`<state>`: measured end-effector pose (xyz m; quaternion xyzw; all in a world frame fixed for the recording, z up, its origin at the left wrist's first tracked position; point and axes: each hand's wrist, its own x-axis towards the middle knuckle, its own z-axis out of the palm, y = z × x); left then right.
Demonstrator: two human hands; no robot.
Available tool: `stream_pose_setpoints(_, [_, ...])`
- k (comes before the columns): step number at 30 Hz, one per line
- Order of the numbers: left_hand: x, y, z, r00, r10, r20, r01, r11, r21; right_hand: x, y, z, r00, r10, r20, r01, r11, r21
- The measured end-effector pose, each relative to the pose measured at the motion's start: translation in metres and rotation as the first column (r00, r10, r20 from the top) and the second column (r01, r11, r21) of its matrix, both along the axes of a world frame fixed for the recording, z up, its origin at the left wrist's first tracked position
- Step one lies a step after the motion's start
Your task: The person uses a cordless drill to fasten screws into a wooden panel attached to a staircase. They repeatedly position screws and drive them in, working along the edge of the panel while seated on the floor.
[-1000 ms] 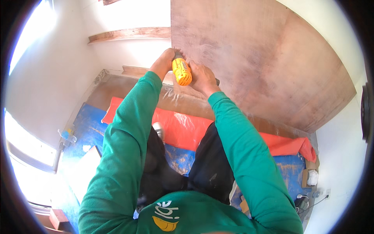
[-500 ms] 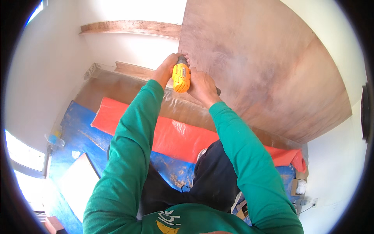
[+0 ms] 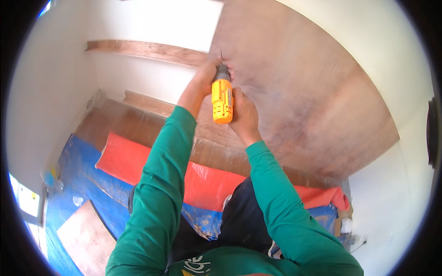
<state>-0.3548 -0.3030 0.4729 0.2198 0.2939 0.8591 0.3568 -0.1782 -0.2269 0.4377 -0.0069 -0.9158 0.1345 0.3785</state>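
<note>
A yellow power drill point(image 3: 222, 102) with a black chuck is in front of me, its thin bit pointing away along the left edge of a large brown wooden panel point(image 3: 304, 87). My right hand point(image 3: 245, 115) is closed round its handle, which is mostly hidden beneath the body. Around the chuck end my left hand point(image 3: 208, 77) is wrapped, and its fingertips show on the chuck's right side. Whether the bit's tip touches the panel I cannot tell.
Wooden battens point(image 3: 147, 50) run across the white wall at left. Below lie a red sheet point(image 3: 122, 156) and a blue tarp point(image 3: 76, 161), with a loose board point(image 3: 87, 237) at lower left. A dark round-edged object point(image 3: 432, 133) stands out from the right wall.
The view has shifted, and the drill now appears lower and slightly further right. More of the drill's body and bit shows. Both hands have stayed on the drill.
</note>
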Motion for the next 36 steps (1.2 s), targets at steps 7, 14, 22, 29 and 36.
stream_pose_setpoints(7, [0.069, 0.003, 0.073, 0.961, 0.014, -0.277, 0.021, 0.992, 0.123, 0.062, 0.002, 0.035, 0.963, 0.002, -0.271, -0.042, 0.989, -0.142])
stream_pose_setpoints(14, [0.134, 0.014, 0.086, 0.929, 0.068, -0.363, -0.045, 0.996, 0.073, 0.095, 0.013, 0.033, 0.943, -0.030, -0.330, -0.032, 0.983, -0.180])
stream_pose_setpoints(22, [0.147, 0.004, 0.080, 0.926, 0.134, -0.354, -0.156, 0.987, -0.032, 0.091, 0.023, 0.025, 0.974, -0.018, -0.225, -0.018, 0.988, -0.155])
stream_pose_setpoints(29, [0.155, 0.004, 0.079, 0.910, 0.159, -0.383, -0.178, 0.984, -0.012, 0.086, 0.021, 0.021, 0.950, 0.029, -0.310, -0.097, 0.973, -0.208])
stream_pose_setpoints(36, [0.151, 0.005, 0.080, 0.900, 0.167, -0.402, -0.195, 0.980, -0.029, 0.078, 0.023, 0.018, 0.945, 0.051, -0.324, -0.129, 0.966, -0.225])
